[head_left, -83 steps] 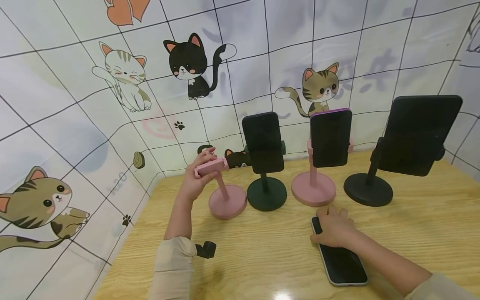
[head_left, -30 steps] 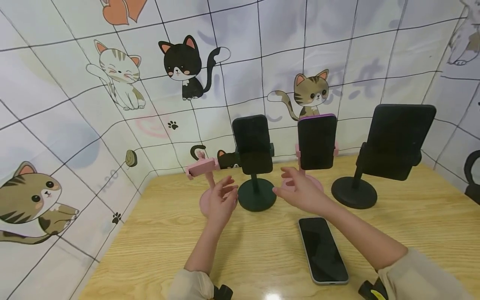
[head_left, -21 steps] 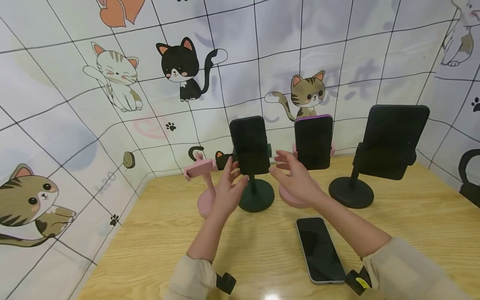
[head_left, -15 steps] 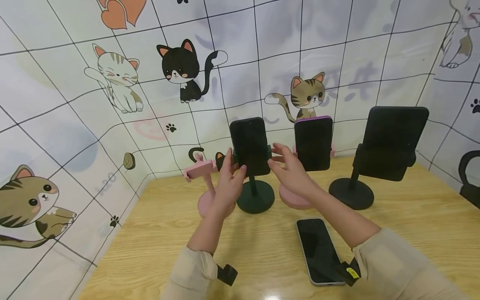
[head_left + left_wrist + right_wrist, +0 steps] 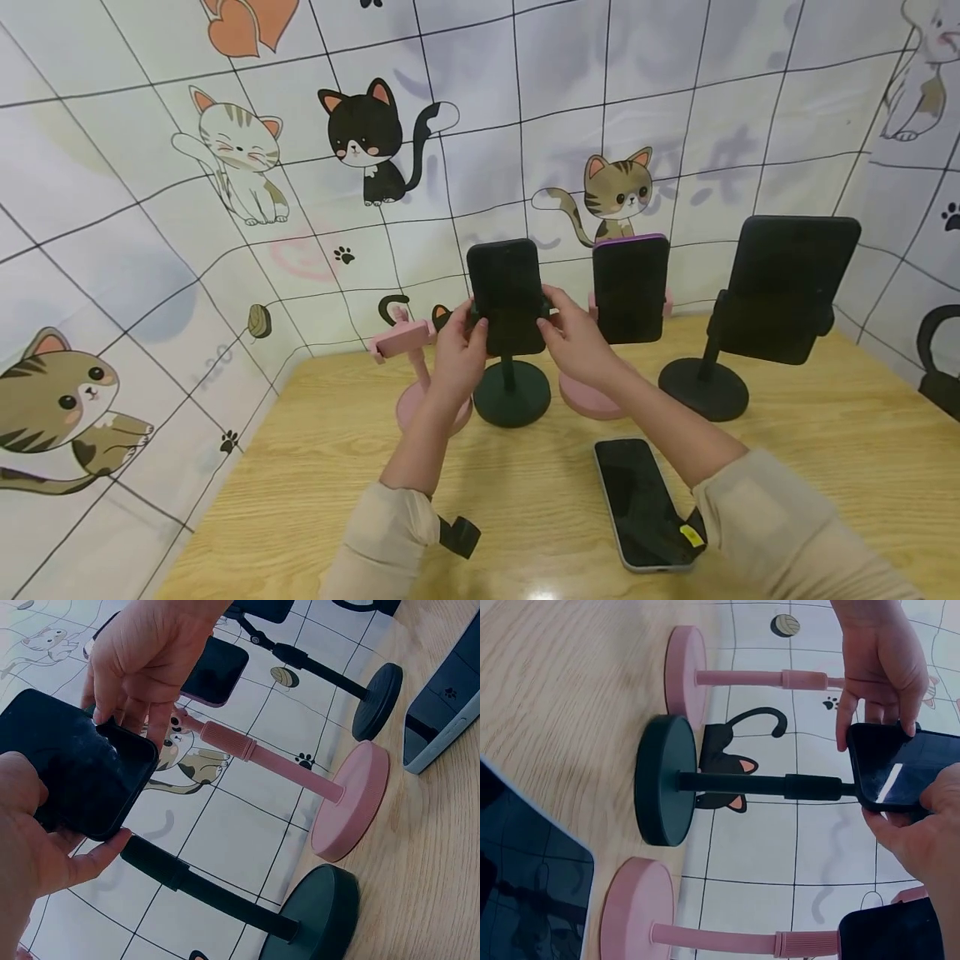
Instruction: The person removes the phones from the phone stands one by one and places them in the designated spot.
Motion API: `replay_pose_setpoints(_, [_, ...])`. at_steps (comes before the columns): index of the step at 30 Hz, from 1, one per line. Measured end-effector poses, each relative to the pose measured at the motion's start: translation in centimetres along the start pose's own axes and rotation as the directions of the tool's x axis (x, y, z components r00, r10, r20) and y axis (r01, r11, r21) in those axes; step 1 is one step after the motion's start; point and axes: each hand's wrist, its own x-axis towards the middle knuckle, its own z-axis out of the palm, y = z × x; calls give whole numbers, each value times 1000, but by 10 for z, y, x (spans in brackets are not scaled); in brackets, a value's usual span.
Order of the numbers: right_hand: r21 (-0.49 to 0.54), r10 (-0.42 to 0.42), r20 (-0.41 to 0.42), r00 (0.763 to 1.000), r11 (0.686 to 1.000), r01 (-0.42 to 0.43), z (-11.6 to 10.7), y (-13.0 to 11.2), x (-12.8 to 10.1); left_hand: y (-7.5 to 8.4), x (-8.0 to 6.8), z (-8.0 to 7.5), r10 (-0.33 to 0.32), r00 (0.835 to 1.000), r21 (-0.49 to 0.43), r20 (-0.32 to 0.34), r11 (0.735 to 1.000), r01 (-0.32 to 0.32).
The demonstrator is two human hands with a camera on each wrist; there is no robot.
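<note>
1. Reference: the green stand [image 5: 513, 396] stood upright on the table [image 5: 300, 500].
2. The held phone [image 5: 506, 287] sat near upright at the top of the green stand.
3. The left hand [image 5: 459, 354] pinched its left edge and the right hand [image 5: 581, 342] its right edge, thumbs at the front. Whether the fingers also gripped the clamp could not be told.
4. Judged done: right of the green stand, the right pink stand [image 5: 588, 396] carried a purple-edged phone [image 5: 630, 287]; farther right, the black stand [image 5: 705, 387] carried a tablet [image 5: 791, 292].
5. Judged left: just left of the green stand, the left pink stand [image 5: 405, 337] showed no device in its tilted holder. A loose phone [image 5: 633, 492] lay flat, in front and to the right of the green stand.
6. The held phone appeared mounted, but with both hands on it, that step seemed unfinished. Clamp tightness could not be verified.
</note>
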Motion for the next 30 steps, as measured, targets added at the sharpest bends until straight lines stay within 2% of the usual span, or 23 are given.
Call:
replay_pose_setpoints(5, [-86,-71,-26,997,994,68,-2,-2,-6,1,-4,2,93,996,90,-17,992,-91])
replay_pose_setpoints(9, [-115,-132,-47,990,985,126,-2,-3,-9,0,-8,1,136,991,95,-15,986,-134])
replay_pose_setpoints(13, [-116,-195,-50,979,975,189,0,-4,-12,-2,-13,-2,142,990,82,-2,987,-141])
replay_pose_setpoints(20, [-151,-247,-37,968,959,239,-7,-8,-19,6,-23,-4,77,997,-52,23,996,-76])
replay_pose_setpoints(25, [-187,-309,-51,950,937,295,-13,-13,-31,14,-32,-7,153,987,7,53,988,-153])
replay_pose_setpoints(28, [-190,-362,-63,930,919,345,-16,-18,-37,19,-38,-9,199,977,-24,72,980,-198])
replay_pose_setpoints(30, [-183,-392,-68,918,909,375,-18,-21,-42,23,-44,-10,203,975,-62,89,978,-198])
